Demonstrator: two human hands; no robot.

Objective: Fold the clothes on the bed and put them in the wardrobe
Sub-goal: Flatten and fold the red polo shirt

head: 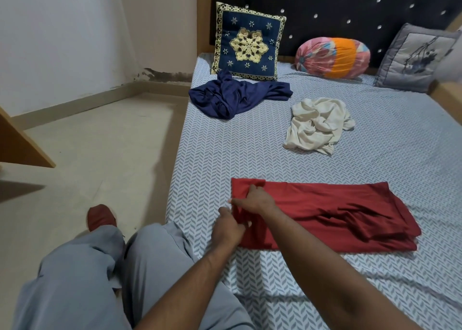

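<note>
A red garment (337, 209) lies folded lengthwise on the bed (375, 159), near its front edge. My left hand (228, 228) grips the garment's near left corner. My right hand (252, 199) pinches the same left end a little farther in. A crumpled navy garment (232, 96) lies at the far left of the bed. A crumpled cream garment (317, 124) sits in the middle. No wardrobe is in view.
A navy embroidered cushion (248, 42), a pink and orange bolster (332, 57) and a grey cushion (417, 57) lean on the dark headboard. Bare floor (100, 142) lies left of the bed, with a wooden board (20, 142) at the left edge. My grey-trousered legs (112, 267) are at the bed's edge.
</note>
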